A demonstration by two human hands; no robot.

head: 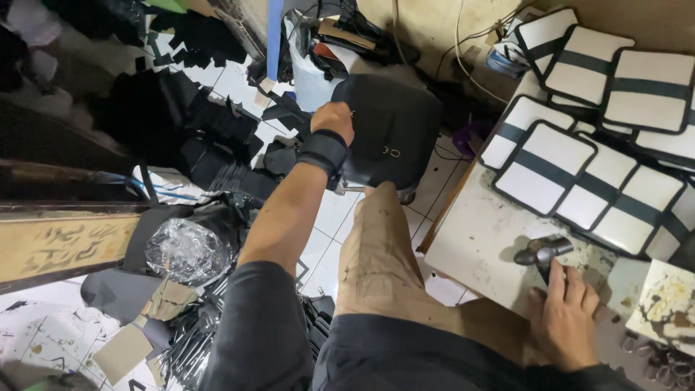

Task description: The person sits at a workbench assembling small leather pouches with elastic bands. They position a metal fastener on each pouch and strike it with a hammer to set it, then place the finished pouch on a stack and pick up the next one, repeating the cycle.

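My left hand (333, 120), with a black band on the wrist, reaches down to the floor and grips the edge of a black bag (394, 134) that stands beyond my knee. My right hand (565, 318) rests on the white worktable (481, 242) and is closed around the handle of a small metal hammer (543, 251), whose head lies on the table surface.
Several white panels with black stripes and black edging (594, 156) lie overlapped across the worktable's far side. Black fabric scraps and straps (210, 137) litter the tiled floor to the left, with a crumpled clear plastic bag (187, 250). A white bucket (315, 80) stands beyond.
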